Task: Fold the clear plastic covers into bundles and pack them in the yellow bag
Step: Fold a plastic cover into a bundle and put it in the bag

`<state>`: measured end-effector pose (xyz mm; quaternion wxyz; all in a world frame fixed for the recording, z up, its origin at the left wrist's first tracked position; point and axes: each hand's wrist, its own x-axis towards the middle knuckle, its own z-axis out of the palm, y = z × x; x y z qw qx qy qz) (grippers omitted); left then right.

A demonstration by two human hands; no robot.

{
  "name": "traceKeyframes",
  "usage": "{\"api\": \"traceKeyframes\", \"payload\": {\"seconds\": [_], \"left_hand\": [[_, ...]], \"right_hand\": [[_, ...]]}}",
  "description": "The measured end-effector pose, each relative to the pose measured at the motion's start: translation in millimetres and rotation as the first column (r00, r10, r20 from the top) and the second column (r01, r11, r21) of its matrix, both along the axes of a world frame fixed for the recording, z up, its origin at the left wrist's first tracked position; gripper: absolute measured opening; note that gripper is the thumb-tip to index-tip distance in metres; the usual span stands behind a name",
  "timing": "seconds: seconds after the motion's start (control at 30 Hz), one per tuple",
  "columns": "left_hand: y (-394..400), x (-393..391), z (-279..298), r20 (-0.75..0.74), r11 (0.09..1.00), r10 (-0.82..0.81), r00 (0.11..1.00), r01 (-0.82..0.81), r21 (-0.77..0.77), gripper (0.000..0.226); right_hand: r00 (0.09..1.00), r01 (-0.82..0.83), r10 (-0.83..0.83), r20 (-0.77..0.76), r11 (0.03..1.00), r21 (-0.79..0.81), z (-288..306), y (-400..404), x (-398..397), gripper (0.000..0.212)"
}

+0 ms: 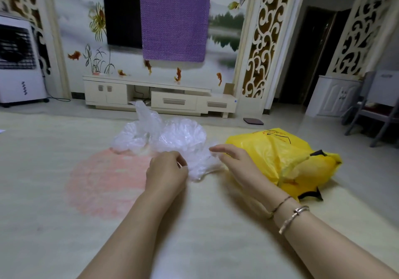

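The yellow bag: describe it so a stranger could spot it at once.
Start from the pale rug with the pink circle. The yellow bag lies at its right edge, just beyond the right hand. Unlike the crumpled clear plastic covers on its left, it is opaque bright yellow with black handles.

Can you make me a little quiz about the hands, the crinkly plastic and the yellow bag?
1. True or false: the yellow bag lies to the right of the clear plastic covers.
2. Which hand is pinching the plastic: A) left hand B) right hand C) neither?
3. Fill in: bracelets are on the ____ wrist.

Key
1. True.
2. A. The left hand's fingers are closed on the plastic's near edge; the right hand is open beside it.
3. Right.
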<state>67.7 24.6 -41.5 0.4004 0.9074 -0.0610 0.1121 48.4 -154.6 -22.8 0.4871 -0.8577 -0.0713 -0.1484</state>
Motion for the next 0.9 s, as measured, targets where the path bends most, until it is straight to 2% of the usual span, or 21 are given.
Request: {"api": "traceKeyframes", "payload": {"seconds": [0.1, 0.2, 0.33, 0.5, 0.6, 0.7, 0.8, 0.9], "left_hand": [[-4, -8, 12, 0.087, 0.983, -0.011, 0.996, 0.027, -0.182, 0.003], [-9, -20, 25, 0.076, 0.919, -0.106, 0.991, 0.127, -0.373, 0.017], [-20, -36, 34, 0.062, 0.848, -0.226, 0.972, 0.227, -0.479, 0.025], [-26, -41, 35, 0.043, 0.8, -0.321, 0.946, 0.295, -0.523, 0.018], [-24, -41, 35, 0.018, 0.761, -0.304, 0.952, 0.254, -0.597, 0.006], [-24, -39, 35, -0.023, 0.709, -0.314, 0.949, 0.219, -0.671, 0.003], [-28, -39, 34, -0.074, 0.639, -0.38, 0.922, 0.203, -0.742, 0.012], [-34, -43, 35, -0.114, 0.516, -0.484, 0.868, 0.177, -0.838, 0.006]], "right_hand": [[1.0, -0.019, 0.015, 0.021, 0.985, 0.169, 17, -2, -16, 0.032], [0.996, -0.071, 0.053, 0.066, 0.943, 0.326, 25, -1, -31, 0.035], [0.987, -0.162, 0.147, 0.071, 0.827, 0.538, 27, -2, -51, 0.037], [0.982, -0.186, 0.173, 0.072, 0.859, 0.478, 24, -2, -52, 0.042], [0.983, -0.182, 0.151, 0.102, 0.849, 0.497, 22, -3, -52, 0.047], [0.979, -0.199, 0.147, 0.138, 0.819, 0.538, 23, -3, -54, 0.049], [0.975, -0.222, 0.167, 0.148, 0.788, 0.575, 24, -2, -55, 0.045], [0.975, -0.222, 0.175, 0.137, 0.74, 0.635, 22, -1, -52, 0.038]]}}
